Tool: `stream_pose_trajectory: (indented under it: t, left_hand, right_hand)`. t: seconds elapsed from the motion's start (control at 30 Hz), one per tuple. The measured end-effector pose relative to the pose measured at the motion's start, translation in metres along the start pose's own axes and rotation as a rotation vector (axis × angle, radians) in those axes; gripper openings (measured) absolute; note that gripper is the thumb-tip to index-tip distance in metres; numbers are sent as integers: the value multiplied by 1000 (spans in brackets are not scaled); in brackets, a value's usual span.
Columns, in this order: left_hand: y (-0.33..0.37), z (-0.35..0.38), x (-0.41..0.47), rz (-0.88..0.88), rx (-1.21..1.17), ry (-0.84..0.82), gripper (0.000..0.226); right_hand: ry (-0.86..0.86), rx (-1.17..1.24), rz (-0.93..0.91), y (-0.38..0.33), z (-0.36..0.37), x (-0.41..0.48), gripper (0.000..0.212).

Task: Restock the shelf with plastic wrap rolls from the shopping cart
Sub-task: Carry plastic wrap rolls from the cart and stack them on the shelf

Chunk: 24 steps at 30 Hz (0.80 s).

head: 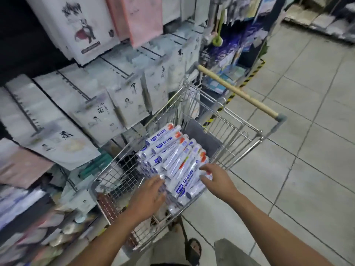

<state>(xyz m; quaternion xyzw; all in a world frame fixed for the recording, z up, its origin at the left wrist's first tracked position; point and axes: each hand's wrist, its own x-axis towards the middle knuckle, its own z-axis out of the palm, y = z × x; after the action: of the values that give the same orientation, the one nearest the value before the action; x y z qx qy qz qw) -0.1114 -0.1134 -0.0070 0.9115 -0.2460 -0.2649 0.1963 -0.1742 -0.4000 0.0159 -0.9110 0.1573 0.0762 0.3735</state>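
Head view had my left hand [151, 196] and right hand [216, 178] both open-fingered, resting on the plastic wrap rolls [169, 148] heaped in the shopping cart [230, 129]; best, I judged, to bracket several rolls and squeeze evenly.

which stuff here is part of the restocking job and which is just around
Job: plastic wrap rolls, shopping cart, left hand and right hand reaching onto the rolls.
Just around: white hanging packs, pink packs, green hanging tool, striped floor tape.
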Motion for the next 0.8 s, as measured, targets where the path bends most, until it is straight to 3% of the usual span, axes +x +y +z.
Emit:
stream_pose_trajectory:
  t: [0.3,0.43,0.6,0.8]
  left_hand:
    - [-41,-29,121,-130,-57,60,54]
    - [-43,-26,166,-235,26,26,48]
    - [-31,-4,193,-352,137,-91,56]
    - [-26,8,201,-428,49,-30,52]
  right_hand:
    - [-218,-46,24,-8,-1,154,34]
    - [-260,-50,54,4,4,206,36]
    - [-379,-30,124,17,21,259,54]
    - [-474,2,246,29,52,303,51]
